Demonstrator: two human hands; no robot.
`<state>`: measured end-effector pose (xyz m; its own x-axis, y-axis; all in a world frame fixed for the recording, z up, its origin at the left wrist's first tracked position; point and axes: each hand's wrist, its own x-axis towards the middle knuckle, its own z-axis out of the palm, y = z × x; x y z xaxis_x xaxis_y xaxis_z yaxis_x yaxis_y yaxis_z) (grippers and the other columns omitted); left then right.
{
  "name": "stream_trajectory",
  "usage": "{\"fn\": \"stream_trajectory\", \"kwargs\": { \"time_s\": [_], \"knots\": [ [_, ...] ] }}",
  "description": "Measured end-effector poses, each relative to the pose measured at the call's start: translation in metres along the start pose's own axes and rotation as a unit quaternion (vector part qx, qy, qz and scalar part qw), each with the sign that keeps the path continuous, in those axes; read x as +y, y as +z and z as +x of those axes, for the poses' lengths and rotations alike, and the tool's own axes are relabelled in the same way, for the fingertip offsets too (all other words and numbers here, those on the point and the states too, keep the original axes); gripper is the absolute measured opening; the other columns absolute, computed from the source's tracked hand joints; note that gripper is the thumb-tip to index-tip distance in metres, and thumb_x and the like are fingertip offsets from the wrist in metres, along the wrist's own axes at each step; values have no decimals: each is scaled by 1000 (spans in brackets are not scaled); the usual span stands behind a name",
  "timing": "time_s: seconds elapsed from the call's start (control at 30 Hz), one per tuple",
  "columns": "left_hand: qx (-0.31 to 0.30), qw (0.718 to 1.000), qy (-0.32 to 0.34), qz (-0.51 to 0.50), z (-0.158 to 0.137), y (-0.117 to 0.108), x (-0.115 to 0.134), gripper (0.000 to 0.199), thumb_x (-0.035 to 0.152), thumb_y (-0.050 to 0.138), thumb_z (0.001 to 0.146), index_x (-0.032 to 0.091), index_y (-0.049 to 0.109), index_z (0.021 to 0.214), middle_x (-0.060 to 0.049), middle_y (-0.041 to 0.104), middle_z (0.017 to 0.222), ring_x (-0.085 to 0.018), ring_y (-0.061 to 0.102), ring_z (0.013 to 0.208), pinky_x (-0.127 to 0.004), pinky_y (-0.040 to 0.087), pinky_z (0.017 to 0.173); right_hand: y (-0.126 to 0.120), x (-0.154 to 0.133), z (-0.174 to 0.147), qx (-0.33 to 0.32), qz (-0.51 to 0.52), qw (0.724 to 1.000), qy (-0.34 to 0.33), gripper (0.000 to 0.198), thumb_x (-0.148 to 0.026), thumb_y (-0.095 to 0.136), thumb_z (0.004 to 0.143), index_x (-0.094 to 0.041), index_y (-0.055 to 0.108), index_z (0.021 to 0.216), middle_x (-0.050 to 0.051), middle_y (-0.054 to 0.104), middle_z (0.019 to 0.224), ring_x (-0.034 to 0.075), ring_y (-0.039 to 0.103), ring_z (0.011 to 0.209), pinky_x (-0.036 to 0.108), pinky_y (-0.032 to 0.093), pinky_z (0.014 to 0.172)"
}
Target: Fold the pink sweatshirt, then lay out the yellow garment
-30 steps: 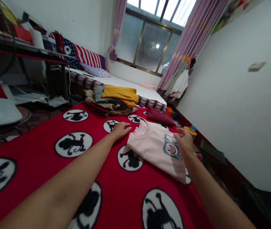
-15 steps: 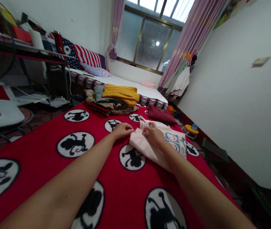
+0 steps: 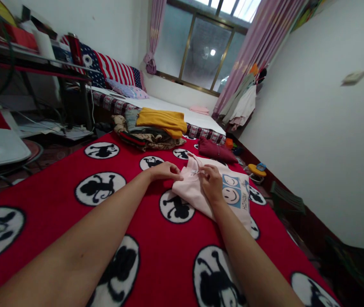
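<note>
A pale pink T-shirt (image 3: 190, 192) with blue smiley-face squares lies partly folded on a red blanket (image 3: 156, 238) printed with black-and-white monkey circles. My left hand (image 3: 164, 171) pinches the shirt's near-left edge at the collar end. My right hand (image 3: 211, 182) rests on top of the shirt near the collar, fingers closed on the fabric. Both forearms stretch forward over the blanket.
A stack of folded clothes (image 3: 151, 128) topped by a yellow garment sits at the blanket's far end, a dark red folded garment (image 3: 216, 150) to its right. Beyond lie a bed (image 3: 169, 108), a window, pink curtains. A dark shelf unit (image 3: 34, 68) stands at left, a wall at right.
My right hand moved from the shirt's right edge across to the collar area, folding the right side over. The left hand stayed at the shirt's left edge.
</note>
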<state>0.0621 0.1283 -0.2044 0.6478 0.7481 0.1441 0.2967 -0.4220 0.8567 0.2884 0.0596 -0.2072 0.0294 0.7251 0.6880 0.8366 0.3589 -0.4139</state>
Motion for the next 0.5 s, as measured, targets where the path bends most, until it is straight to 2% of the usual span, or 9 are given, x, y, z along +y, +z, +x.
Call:
{"fn": "stream_trajectory", "kwargs": {
  "time_s": [0.17, 0.23, 0.3, 0.4, 0.47, 0.5],
  "knots": [
    [12, 999, 14, 28, 3, 4, -4, 33, 47, 74, 60, 15, 69, 67, -4, 68, 74, -20, 60, 79, -27, 43, 71, -10, 17, 3, 64, 26, 996, 55, 22, -21, 50, 81, -13, 67, 91, 11, 65, 96, 19, 62, 81, 31, 50, 77],
    [14, 999, 24, 24, 3, 5, -5, 33, 49, 73, 61, 16, 69, 67, -4, 68, 76, -20, 60, 80, -27, 43, 72, -24, 29, 2, 55, 2, 994, 99, 20, -23, 50, 80, -14, 67, 86, 11, 66, 92, 20, 62, 80, 33, 50, 78],
    [22, 999, 29, 28, 3, 5, -6, 33, 49, 73, 62, 17, 69, 66, -4, 69, 76, -20, 60, 80, -28, 43, 73, -43, 40, -1, 18, -34, 992, 119, 17, -23, 51, 78, -16, 66, 81, 9, 67, 88, 20, 62, 79, 33, 50, 79],
    [44, 997, 40, 54, 4, 8, -7, 34, 51, 69, 65, 17, 68, 64, -4, 69, 75, -20, 60, 78, -27, 43, 72, -76, 51, -13, -39, -138, 988, 63, 21, -24, 49, 81, -17, 68, 86, 11, 66, 98, 22, 62, 89, 35, 49, 84],
    [63, 993, 35, 90, 6, 12, -8, 37, 54, 66, 69, 17, 68, 64, -3, 68, 72, -18, 59, 73, -26, 42, 68, -97, 56, -24, -40, -250, 967, 39, 29, -33, 49, 85, -16, 67, 102, 15, 63, 113, 27, 59, 102, 40, 47, 88],
    [78, 990, 27, 115, 7, 15, -8, 39, 56, 64, 70, 18, 68, 64, -3, 67, 69, -18, 59, 70, -26, 41, 66, -106, 59, -29, -36, -304, 950, 59, 37, -40, 51, 86, -15, 66, 108, 18, 61, 116, 31, 58, 105, 43, 46, 88]
  ]
}}
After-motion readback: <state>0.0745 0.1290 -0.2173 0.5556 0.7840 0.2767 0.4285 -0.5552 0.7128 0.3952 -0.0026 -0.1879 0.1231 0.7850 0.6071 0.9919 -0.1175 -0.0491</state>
